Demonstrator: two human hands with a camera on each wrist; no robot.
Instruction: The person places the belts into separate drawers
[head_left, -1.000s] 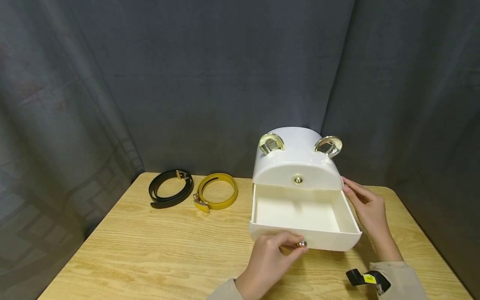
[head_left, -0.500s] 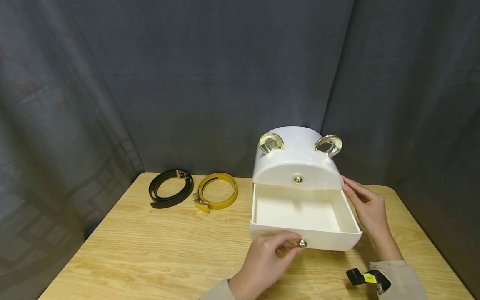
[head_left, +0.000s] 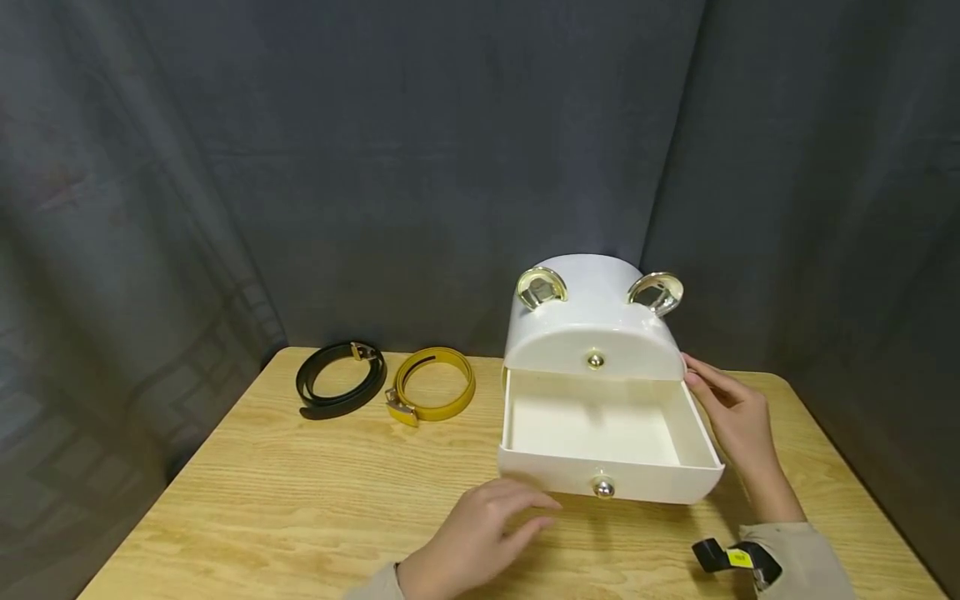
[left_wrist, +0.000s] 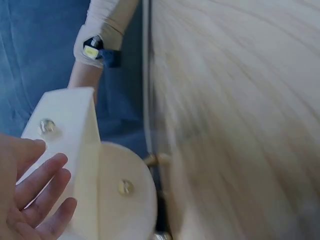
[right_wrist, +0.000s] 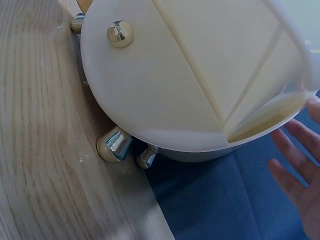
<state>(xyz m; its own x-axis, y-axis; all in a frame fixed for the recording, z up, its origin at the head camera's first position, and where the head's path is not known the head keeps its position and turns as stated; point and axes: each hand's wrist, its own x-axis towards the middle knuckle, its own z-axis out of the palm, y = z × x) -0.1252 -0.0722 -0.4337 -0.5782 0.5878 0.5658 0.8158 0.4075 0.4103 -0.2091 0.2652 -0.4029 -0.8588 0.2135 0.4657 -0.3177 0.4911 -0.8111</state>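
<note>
A white box with gold animal-like ears stands at the right of the table, its lower drawer pulled out toward me. Nothing lies on the visible drawer floor. My left hand is just left of the drawer's round metal knob, apart from it, fingers loosely extended. In the left wrist view these spread fingers hold nothing. My right hand rests its fingertips against the box's right side where the drawer comes out. Its fingers look extended along the curved wall in the right wrist view.
Left of the box lie a coiled black belt and a coiled yellow belt with metal buckles. The wooden table ends at a grey curtain behind. A black strap with a yellow label sits at the right sleeve.
My left hand has let go of the drawer knob and moved left and slightly down. The drawer, the box and my right hand have stayed in place.
</note>
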